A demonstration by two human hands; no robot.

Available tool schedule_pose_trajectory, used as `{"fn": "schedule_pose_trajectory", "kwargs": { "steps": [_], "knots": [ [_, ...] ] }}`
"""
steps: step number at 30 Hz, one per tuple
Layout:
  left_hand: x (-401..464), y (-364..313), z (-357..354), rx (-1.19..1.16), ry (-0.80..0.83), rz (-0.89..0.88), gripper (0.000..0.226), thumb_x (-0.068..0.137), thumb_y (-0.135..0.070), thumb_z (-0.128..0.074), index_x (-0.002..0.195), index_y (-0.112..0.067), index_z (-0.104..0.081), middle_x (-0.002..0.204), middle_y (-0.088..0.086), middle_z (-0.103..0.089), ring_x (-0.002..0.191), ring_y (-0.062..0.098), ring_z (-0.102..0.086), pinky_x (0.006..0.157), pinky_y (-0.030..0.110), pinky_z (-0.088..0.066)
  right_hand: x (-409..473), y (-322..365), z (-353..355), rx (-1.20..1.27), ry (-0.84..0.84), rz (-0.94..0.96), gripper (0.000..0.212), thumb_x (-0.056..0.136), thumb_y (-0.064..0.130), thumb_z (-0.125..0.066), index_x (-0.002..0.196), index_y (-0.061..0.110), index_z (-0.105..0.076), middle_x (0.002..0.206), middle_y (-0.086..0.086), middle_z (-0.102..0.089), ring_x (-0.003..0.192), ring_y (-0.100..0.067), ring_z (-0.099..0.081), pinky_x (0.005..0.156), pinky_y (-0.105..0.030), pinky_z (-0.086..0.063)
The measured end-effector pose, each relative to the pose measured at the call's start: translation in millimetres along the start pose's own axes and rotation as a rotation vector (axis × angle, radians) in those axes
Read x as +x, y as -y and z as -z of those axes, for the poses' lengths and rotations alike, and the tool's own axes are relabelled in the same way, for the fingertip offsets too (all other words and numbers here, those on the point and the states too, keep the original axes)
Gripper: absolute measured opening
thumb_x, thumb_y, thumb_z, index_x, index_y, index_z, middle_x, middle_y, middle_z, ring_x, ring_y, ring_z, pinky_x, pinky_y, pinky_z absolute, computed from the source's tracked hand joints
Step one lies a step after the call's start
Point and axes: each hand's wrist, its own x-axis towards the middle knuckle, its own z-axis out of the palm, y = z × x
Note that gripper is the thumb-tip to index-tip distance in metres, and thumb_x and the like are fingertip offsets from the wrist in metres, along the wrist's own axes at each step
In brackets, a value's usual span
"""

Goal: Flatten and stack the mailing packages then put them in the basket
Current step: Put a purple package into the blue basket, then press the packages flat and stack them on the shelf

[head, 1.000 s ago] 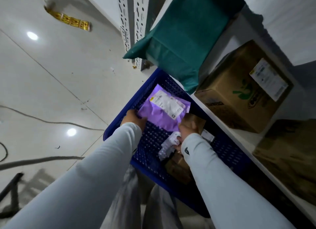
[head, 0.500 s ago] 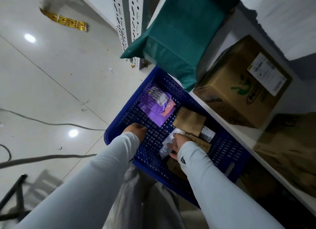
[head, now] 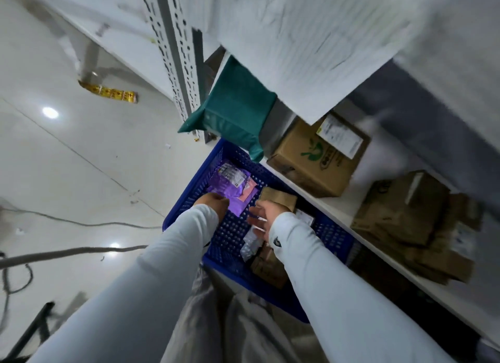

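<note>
Since half a second ago: right hand (head: 266, 213) up off the clear packet (head: 251, 243), fingers spread, holding nothing; left hand (head: 213, 203) forward to the purple mailer's (head: 230, 189) near edge — curled, grip unclear.

Head view only: purple mailer over pink in the blue basket's (head: 186, 200) far corner, brown envelope (head: 278, 199) beside. Best pressed flat, palm down, edges squared — not bunched.
</note>
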Motion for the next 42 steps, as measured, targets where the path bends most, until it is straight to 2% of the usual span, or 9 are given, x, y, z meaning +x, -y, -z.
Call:
{"fn": "schedule_pose_trajectory", "kwargs": {
  "steps": [4,9,14,19,24,29,32,35,42],
  "knots": [
    [-56.6,-45.1,7.5,0.092,-0.071,-0.122,0.028,0.093,-0.021,-0.050,0.113,-0.008,-0.065,0.114,0.012,-0.064,0.100,0.029,-0.059,0.089,0.030,-0.044,-58.2,30.0,17.0,0.008,0.040,0.071,0.025,0.097,0.030,-0.042,0.084,0.015,-0.057,0.079,0.000,-0.059,0.062,-0.016,-0.053,0.066,-0.028,-0.042],
    [-131.2,-105.4,28.6,0.203,-0.283,-0.391,0.023,0.089,-0.022,-0.051,0.103,-0.016,-0.069,0.109,0.013,-0.068,0.098,0.030,-0.062,0.077,0.028,-0.043,-158.4,77.9,55.0,-0.032,0.107,0.297,0.027,0.099,0.020,-0.040,0.122,0.012,-0.051,0.088,-0.005,-0.061,0.055,-0.014,-0.047,0.053,-0.022,-0.029],
    [-206.6,-177.3,44.9,0.135,-0.490,-0.633,0.022,0.086,-0.017,-0.050,0.100,-0.022,-0.067,0.104,0.009,-0.068,0.091,0.029,-0.062,0.076,0.026,-0.042,-236.4,115.3,101.5,-0.017,0.138,0.462,0.017,0.094,0.019,-0.050,0.081,0.016,-0.059,0.077,-0.003,-0.064,0.058,-0.017,-0.056,0.061,-0.026,-0.047],
    [-258.6,-242.5,39.2,0.249,-0.585,-0.808,0.025,0.087,-0.016,-0.047,0.104,-0.023,-0.065,0.108,0.009,-0.066,0.097,0.031,-0.062,0.084,0.033,-0.049,-294.2,138.3,155.5,0.068,0.178,0.585,0.019,0.095,0.022,-0.048,0.083,0.016,-0.061,0.075,-0.002,-0.065,0.059,-0.020,-0.057,0.058,-0.025,-0.043],
    [-277.1,-276.3,0.1,0.599,-0.566,-0.912,0.033,0.087,-0.027,-0.050,0.119,-0.030,-0.058,0.127,0.002,-0.055,0.116,0.027,-0.051,0.095,0.040,-0.046,-303.0,146.2,221.7,0.027,-0.307,0.975,0.019,0.091,0.012,-0.047,0.078,0.019,-0.059,0.082,-0.004,-0.065,0.063,-0.019,-0.057,0.055,-0.022,-0.043],
    [-288.8,-285.2,-48.7,1.076,-0.676,-0.869,0.049,0.091,-0.053,-0.031,0.131,-0.028,-0.043,0.134,-0.001,-0.046,0.125,0.023,-0.039,0.101,0.041,-0.034,-260.6,125.8,287.2,-0.760,-1.020,1.159,0.017,0.076,0.026,-0.063,0.093,0.023,-0.063,0.097,-0.001,-0.060,0.094,-0.026,-0.055,0.082,-0.035,-0.049],
    [-287.2,-297.8,-65.0,1.137,-0.679,-0.827,0.059,0.090,-0.059,-0.027,0.134,-0.024,-0.042,0.134,0.000,-0.046,0.125,0.024,-0.039,0.102,0.043,-0.031,-240.7,119.8,306.0,-0.848,-1.094,1.110,0.034,0.061,0.046,-0.066,0.089,0.026,-0.067,0.094,0.000,-0.065,0.083,-0.023,-0.065,0.068,-0.033,-0.057],
    [-286.4,-313.6,-71.1,1.172,-0.716,-0.897,0.057,0.091,-0.058,-0.026,0.134,-0.024,-0.042,0.134,0.000,-0.046,0.125,0.024,-0.039,0.102,0.043,-0.030,-237.6,120.4,314.1,-0.883,-1.109,1.127,0.046,0.069,0.049,-0.042,0.098,0.027,-0.069,0.110,0.000,-0.068,0.101,-0.022,-0.063,0.080,-0.035,-0.057],
    [-279.6,-375.3,-86.9,1.159,-0.741,-1.051,0.039,0.092,-0.030,-0.038,0.129,-0.031,-0.047,0.141,0.000,-0.039,0.131,0.025,-0.034,0.099,0.040,-0.034,-230.0,120.5,313.1,-0.925,-1.055,1.086,0.052,0.071,0.048,-0.041,0.111,0.026,-0.067,0.123,-0.001,-0.063,0.112,-0.025,-0.060,0.097,-0.042,-0.040]
  ]
}}
